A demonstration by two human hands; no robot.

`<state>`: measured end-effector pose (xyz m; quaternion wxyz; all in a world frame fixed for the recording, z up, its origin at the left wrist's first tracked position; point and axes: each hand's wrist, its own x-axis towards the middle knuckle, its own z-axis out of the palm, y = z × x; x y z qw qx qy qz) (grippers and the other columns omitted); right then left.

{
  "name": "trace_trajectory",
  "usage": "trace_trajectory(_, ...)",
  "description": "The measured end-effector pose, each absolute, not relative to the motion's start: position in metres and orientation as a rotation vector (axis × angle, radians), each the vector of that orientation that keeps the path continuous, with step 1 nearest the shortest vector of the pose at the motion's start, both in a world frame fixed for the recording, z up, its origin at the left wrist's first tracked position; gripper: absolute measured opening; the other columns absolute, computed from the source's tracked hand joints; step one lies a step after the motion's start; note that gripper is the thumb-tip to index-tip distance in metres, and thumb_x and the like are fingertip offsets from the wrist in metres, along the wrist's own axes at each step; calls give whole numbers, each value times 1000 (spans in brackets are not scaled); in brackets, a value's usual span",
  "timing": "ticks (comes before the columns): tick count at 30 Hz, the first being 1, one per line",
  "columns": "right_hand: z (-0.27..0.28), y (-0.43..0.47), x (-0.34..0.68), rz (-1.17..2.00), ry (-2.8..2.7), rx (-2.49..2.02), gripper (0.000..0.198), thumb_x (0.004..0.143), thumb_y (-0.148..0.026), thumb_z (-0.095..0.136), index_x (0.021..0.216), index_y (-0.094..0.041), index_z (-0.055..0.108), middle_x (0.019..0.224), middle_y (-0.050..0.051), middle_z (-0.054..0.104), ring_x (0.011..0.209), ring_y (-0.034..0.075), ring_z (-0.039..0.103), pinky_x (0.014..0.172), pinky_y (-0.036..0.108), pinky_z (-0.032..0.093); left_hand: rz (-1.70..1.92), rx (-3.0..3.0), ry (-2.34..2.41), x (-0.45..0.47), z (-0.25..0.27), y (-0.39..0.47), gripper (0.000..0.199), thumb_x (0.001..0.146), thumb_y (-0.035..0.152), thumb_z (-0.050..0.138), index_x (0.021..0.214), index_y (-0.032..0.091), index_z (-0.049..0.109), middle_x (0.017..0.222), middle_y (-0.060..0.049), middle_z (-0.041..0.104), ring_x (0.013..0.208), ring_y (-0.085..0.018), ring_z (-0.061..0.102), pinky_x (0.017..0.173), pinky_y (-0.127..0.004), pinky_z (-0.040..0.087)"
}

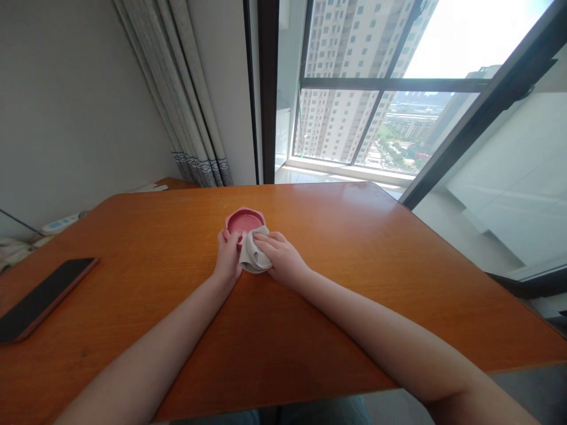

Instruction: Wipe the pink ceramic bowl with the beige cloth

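Observation:
A shallow pink dish [245, 219] with an angular rim is tilted so its inside faces me, over the middle of the wooden table. My left hand [228, 254] is closed on its near left edge. In my right hand [283, 255] is a bunched whitish cloth [254, 254], pressed against the dish's near right rim. The cloth hides that part of the rim and some of my fingertips.
On the left of the brown table [336, 319] lies a dark phone-like slab [46, 298] with a reddish edge. A white remote-like object [62, 224] is beyond the left edge. Grey curtains [177, 88] and a large window [381, 85] stand behind.

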<state>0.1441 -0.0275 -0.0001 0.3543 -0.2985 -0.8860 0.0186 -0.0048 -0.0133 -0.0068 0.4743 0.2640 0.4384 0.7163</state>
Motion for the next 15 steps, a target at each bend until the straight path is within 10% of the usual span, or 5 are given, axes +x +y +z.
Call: trace_trajectory(15, 5, -23, 141, 75, -2390, -1038, 16, 85, -13, 49, 99, -16, 56, 96, 6, 57, 82, 16, 52, 78, 27, 43, 1617, 712, 897, 5, -3, -19, 41, 64, 24, 72, 94, 23, 43, 80, 5, 52, 63, -7, 52, 61, -20, 45)
